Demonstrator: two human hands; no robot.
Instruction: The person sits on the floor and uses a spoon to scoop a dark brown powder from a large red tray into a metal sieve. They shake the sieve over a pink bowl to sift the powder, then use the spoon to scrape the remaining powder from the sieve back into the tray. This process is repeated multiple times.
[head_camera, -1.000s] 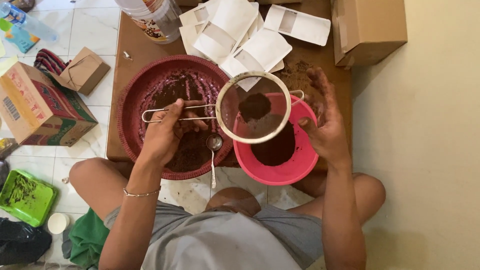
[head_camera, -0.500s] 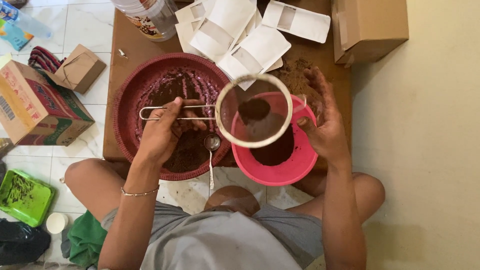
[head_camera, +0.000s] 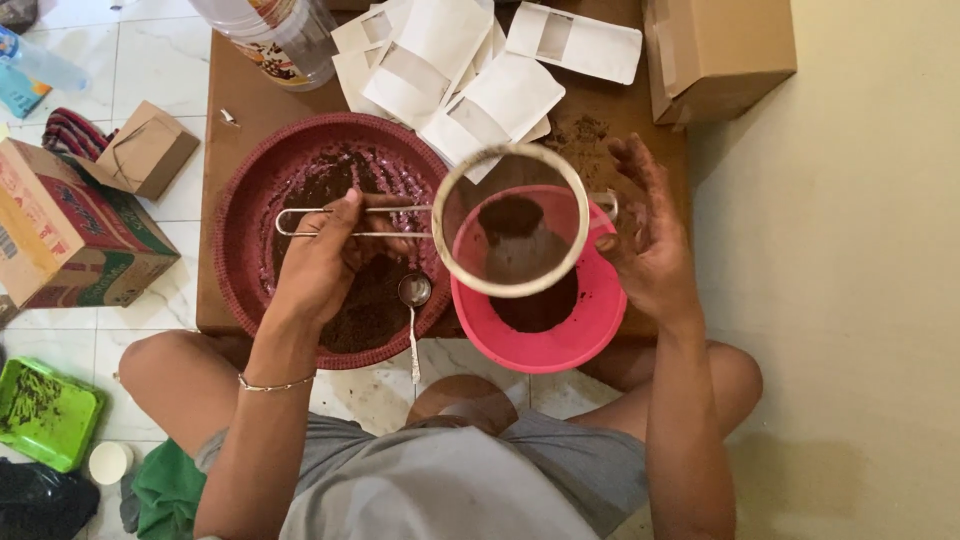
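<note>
Seen from above, a seated person holds a round mesh sieve (head_camera: 512, 222) over a pink plastic bowl (head_camera: 545, 325) on a low wooden counter (head_camera: 225, 130). The left hand (head_camera: 325, 255) is closed around the sieve's long wire handle, above a wide maroon woven tray (head_camera: 250, 190) spread with dark brown powder. The right hand (head_camera: 650, 240) is open, its fingers spread and dusted with powder, its palm against the sieve's far rim. A clump of dark powder sits in the mesh, and more lies in the pink bowl beneath. A metal spoon (head_camera: 413, 315) rests at the tray's near edge, just beside the bowl. White windowed pouches (head_camera: 460, 70) lie fanned across the far side of the counter, near a cardboard box (head_camera: 725, 50). On the tiled floor to the left stand a printed carton (head_camera: 65, 230) and a green tray (head_camera: 45, 415).
</note>
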